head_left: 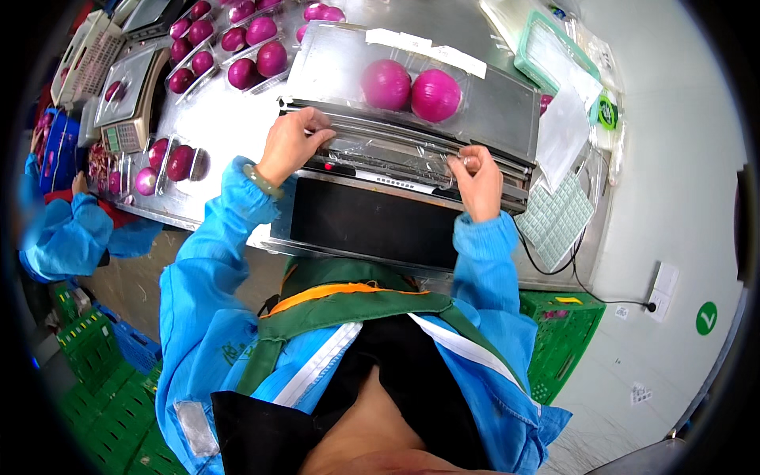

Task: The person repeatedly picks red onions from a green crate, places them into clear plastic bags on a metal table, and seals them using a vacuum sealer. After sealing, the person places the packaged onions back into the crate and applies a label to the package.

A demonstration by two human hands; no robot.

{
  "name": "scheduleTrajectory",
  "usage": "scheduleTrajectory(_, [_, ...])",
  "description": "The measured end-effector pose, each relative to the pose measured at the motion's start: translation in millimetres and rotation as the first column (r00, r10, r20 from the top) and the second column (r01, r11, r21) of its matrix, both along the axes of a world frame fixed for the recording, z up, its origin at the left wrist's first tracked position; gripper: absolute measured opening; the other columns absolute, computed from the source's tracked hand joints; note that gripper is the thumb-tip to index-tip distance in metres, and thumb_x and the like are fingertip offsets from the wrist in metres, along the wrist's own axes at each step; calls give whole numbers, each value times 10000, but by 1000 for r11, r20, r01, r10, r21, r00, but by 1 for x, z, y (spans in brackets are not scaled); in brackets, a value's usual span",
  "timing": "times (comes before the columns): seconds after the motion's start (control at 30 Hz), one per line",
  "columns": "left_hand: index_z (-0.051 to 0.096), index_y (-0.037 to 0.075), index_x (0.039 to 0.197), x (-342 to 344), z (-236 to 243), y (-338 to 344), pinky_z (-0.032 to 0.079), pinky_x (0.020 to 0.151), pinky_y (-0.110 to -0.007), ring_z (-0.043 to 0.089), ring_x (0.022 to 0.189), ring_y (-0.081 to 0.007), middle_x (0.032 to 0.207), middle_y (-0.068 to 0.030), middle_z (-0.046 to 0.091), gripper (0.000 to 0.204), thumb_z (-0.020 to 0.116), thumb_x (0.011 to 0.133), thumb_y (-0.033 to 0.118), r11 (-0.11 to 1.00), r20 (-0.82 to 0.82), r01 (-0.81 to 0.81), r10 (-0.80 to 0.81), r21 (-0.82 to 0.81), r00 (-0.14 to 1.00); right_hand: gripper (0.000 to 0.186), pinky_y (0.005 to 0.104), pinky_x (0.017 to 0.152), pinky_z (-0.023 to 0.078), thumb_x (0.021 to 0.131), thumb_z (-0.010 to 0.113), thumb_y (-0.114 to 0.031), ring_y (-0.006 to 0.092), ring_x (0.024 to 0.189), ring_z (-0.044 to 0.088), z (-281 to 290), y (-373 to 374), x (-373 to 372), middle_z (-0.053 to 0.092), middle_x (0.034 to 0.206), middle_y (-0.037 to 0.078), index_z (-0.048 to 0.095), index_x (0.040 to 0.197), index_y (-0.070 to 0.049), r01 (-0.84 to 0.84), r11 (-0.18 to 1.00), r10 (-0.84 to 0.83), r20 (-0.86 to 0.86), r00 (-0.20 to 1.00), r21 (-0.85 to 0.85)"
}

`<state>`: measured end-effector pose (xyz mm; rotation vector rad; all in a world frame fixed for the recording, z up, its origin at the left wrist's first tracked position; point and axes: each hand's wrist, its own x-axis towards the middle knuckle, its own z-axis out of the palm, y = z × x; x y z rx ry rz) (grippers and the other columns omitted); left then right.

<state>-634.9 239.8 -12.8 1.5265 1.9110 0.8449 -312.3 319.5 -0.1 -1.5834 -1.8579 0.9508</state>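
Observation:
Clear plastic film (388, 158) stretches between my two hands over the rollers of a metal film-wrapping machine (507, 103). At the film's left end, my left hand (297, 144) is closed in a pinch on its edge. My right hand (480, 180) pinches the film's other end, thumb against the fingers. Just beyond the rollers, two purple-red onions (411, 90) sit side by side in a clear tray on the machine's flat top. Between the rollers and my body lies the machine's dark plate (372, 222).
Several trays of red onions (257, 55) stand at the far left. Left of them is a weighing scale (123, 134), near a co-worker's blue sleeve (71, 237). Green crates (558, 340) flank me below. At right are a teal basket (546, 55), a pale green pad (558, 218) and a black cable (606, 299).

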Motion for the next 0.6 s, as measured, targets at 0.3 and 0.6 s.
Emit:
scheduleTrajectory(0.3, [436,-64,1350,5,81,-96,431,600,-214,548,648,-92,735,-22,618,583,690,843,72,873,759,-8,429,-488,489,196,297,649,404,918,517,-99,151,694,507,44,-33,45,527,732,32,586,1041,36,-364,845,-234,-882,410,-393])
scheduleTrajectory(0.6, [567,1,1004,-39,132,80,496,698,-288,537,702,-124,823,-59,566,199,543,955,192,855,856,93,-495,510,-149,254,395,933,463,960,490,-115,279,996,617,133,109,-49,678,944,155,594,1145,24,-59,942,323,-845,427,330])
